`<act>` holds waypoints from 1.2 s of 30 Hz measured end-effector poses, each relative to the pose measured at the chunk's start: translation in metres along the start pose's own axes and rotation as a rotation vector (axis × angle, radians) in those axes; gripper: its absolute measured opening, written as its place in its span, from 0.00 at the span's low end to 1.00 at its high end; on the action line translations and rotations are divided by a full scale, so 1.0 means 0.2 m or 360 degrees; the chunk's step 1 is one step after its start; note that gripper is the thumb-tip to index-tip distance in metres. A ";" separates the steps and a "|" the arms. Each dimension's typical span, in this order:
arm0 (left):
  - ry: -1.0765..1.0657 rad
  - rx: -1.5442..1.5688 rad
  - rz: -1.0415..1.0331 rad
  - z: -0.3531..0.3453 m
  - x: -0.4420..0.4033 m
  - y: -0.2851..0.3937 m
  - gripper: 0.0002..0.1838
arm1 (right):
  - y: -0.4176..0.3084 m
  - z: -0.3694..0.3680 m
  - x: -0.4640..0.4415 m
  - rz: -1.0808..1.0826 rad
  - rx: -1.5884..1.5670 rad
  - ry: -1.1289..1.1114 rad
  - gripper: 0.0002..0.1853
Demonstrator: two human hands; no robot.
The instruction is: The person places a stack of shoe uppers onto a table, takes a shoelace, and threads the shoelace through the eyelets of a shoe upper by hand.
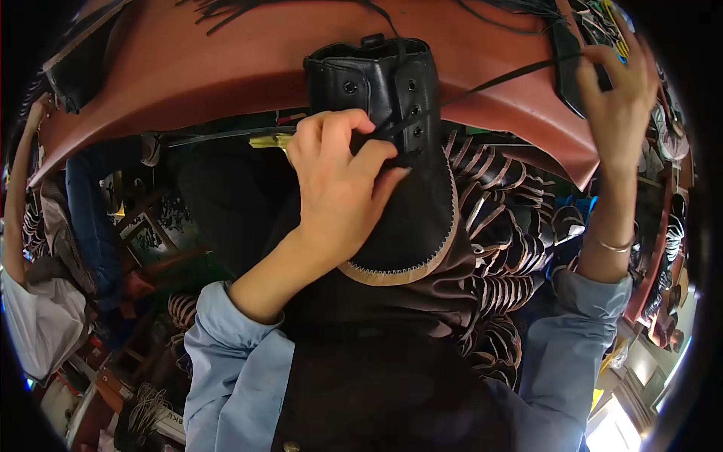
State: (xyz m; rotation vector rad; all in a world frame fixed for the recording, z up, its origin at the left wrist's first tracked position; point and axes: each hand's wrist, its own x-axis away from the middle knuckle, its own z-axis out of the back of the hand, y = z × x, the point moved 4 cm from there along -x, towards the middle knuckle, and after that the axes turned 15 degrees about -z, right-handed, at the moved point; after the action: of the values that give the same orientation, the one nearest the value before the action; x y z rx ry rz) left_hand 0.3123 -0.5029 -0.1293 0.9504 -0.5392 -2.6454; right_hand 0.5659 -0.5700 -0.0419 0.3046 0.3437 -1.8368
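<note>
A black leather boot upper (418, 203), with a zigzag-stitched tan lower edge, lies over the lap against the red-brown table. Metal eyelets line both sides of its front opening. My left hand (331, 181) rests on the upper, its bent fingers gripping at the opening beside the right eyelet row; the fingertips partly hide what is under them. A thin black lace (512, 75) runs taut from the eyelets up to the right. Raised at the far right, my right hand (621, 102) pinches that lace between thumb and forefinger.
More black laces (233, 9) lie on the red-brown table (203, 56). Many striped black pieces with tan edges (501, 256) are piled below right. Dark boot pieces (79, 64) lie at the table's left end. Another person's arm (19, 188) shows at far left.
</note>
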 end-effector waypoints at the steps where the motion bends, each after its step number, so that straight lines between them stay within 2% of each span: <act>1: 0.0015 0.0056 -0.0039 0.01 0.00 -0.01 0.14 | -0.03 -0.02 0.01 0.0049 0.0002 0.0053 0.11; 4: -0.0031 0.0179 -0.0128 0.07 0.02 -0.07 0.14 | -0.13 -0.13 0.11 0.0019 -0.0025 0.0168 0.13; 5: -0.0122 0.0156 -0.0174 0.07 0.03 -0.07 0.14 | -0.15 -0.22 0.17 -0.0190 -0.0086 0.0029 0.16; 7: -0.0177 0.0113 -0.0268 0.09 -0.04 -0.07 0.16 | -0.28 -0.24 0.20 -0.0122 -0.0682 -0.0129 0.21; 8: -0.0145 0.0099 -0.0321 0.12 -0.11 -0.07 0.19 | -0.33 -0.25 0.23 -0.0082 -0.0935 -0.0263 0.21; 9: -0.0102 0.0103 -0.0433 0.12 -0.18 -0.11 0.22 | -0.38 -0.28 0.25 -0.0053 -0.0957 -0.0309 0.20; 10: -0.0125 0.0018 -0.0532 0.13 -0.28 -0.14 0.20 | -0.40 -0.31 0.27 -0.0024 -0.0976 -0.0360 0.18; 12: -0.0295 0.0063 -0.0631 0.06 -0.43 -0.24 0.20 | -0.42 -0.31 0.27 0.0001 -0.0969 -0.0379 0.14; 13: -0.0321 0.0109 -0.0626 0.03 -0.49 -0.28 0.15 | -0.43 -0.27 0.25 0.0047 -0.0925 -0.0314 0.12; 14: -0.0318 0.0100 -0.0621 0.05 -0.50 -0.28 0.15 | -0.42 -0.23 0.23 0.0074 -0.0906 -0.0285 0.12; 15: -0.0468 0.0003 -0.0836 0.09 -0.54 -0.25 0.11 | -0.42 -0.19 0.22 0.0099 -0.0887 -0.0255 0.11; 17: -0.0645 -0.0077 -0.1053 0.17 -0.55 -0.18 0.07 | -0.37 -0.21 0.23 -0.0300 -0.1326 -0.0805 0.09; 19: -0.0647 -0.0146 -0.0943 0.29 -0.52 -0.12 0.06 | -0.34 -0.20 0.22 -0.0198 -0.1271 -0.0712 0.07; 21: -0.0771 -0.0214 -0.0860 0.44 -0.43 -0.15 0.06 | -0.31 -0.14 0.21 0.0077 -0.0845 -0.0467 0.07; 23: -0.0863 -0.0220 -0.0447 0.59 -0.28 -0.31 0.05 | -0.10 -0.08 0.20 0.0000 -0.0590 -0.0456 0.05; 24: -0.0838 -0.0228 -0.0263 0.67 -0.19 -0.40 0.05 | 0.04 -0.05 0.21 -0.0275 -0.0508 -0.0360 0.03; 25: -0.0813 -0.0233 -0.0082 0.72 -0.10 -0.47 0.05 | 0.22 -0.05 0.24 -0.0572 -0.0674 -0.0404 0.04; 26: -0.0808 -0.0227 -0.0079 0.72 -0.01 -0.50 0.05 | 0.25 -0.04 0.26 -0.0570 -0.0667 -0.0409 0.04; 28: -0.0610 0.0126 0.0476 0.70 0.15 -0.57 0.04 | 0.23 0.00 0.28 -0.0486 -0.0579 -0.0448 0.04; 31: -0.0608 0.0316 0.0312 0.55 0.14 -0.50 0.03 | -0.05 -0.07 0.27 -0.0216 -0.0746 -0.0712 0.06; 32: -0.0597 0.0315 0.0311 0.56 0.14 -0.51 0.03 | -0.05 -0.06 0.26 -0.0155 -0.0686 -0.0680 0.05; 33: -0.0547 0.0267 0.0314 0.59 0.15 -0.54 0.03 | -0.02 -0.04 0.26 -0.0151 -0.0682 -0.0677 0.05; 36: -0.0513 0.0203 0.0425 0.64 0.22 -0.63 0.03 | 0.18 0.04 0.27 -0.0416 -0.0556 -0.0550 0.03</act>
State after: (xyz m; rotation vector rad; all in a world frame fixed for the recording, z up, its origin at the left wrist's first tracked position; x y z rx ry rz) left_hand 0.1797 -0.3754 -0.1176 0.4426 -0.8522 -2.5508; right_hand 0.5849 -0.6306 -0.0584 -0.3097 0.4687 -1.9984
